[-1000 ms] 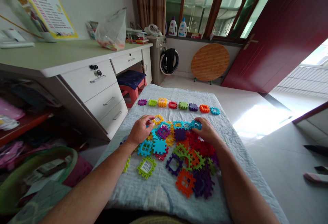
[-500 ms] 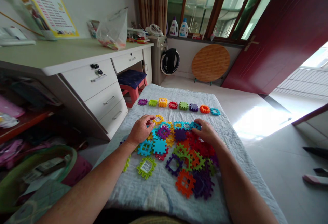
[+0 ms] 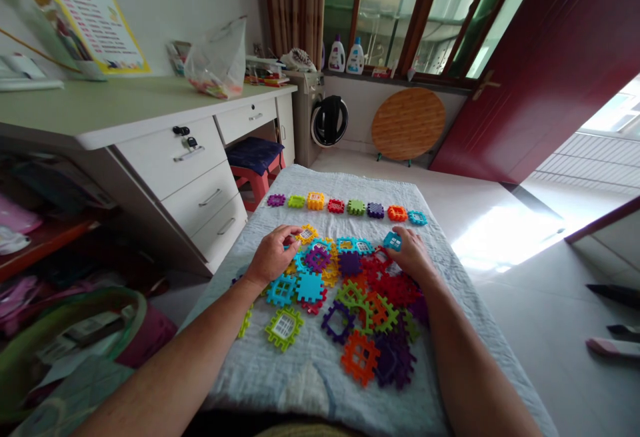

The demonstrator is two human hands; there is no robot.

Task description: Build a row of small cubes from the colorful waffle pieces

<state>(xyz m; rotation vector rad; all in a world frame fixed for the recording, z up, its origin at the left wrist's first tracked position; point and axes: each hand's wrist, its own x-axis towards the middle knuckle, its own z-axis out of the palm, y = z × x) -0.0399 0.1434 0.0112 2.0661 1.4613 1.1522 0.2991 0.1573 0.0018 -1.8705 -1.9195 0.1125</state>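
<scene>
My right hand (image 3: 411, 254) pinches a blue window tile (image 3: 393, 241) above the far right part of a loose pile. My left hand (image 3: 270, 257) has thumb and fingers closed on the near edge of a yellow window tile (image 3: 308, 234), at the far left of the pile. Between the hands lie blue tiles (image 3: 347, 245), a purple tile (image 3: 317, 259) and a dark purple tile (image 3: 351, 264). Red tiles (image 3: 393, 286) lie below my right wrist. Closer to me are a green tile (image 3: 285, 328) with a white grid and an orange window tile (image 3: 360, 358).
Along the table's far side runs a row of small coloured blocks (image 3: 356, 207). A pale cloth (image 3: 305, 390) covers the table. To the left stand a desk (image 3: 150, 107) and a stool (image 3: 255, 157); a basket (image 3: 143, 330) is low at left.
My right hand has drawn the blue window tile rightward, apart from the other blue tiles, and tilted it up. My left hand stays nearly in place at the yellow tile.
</scene>
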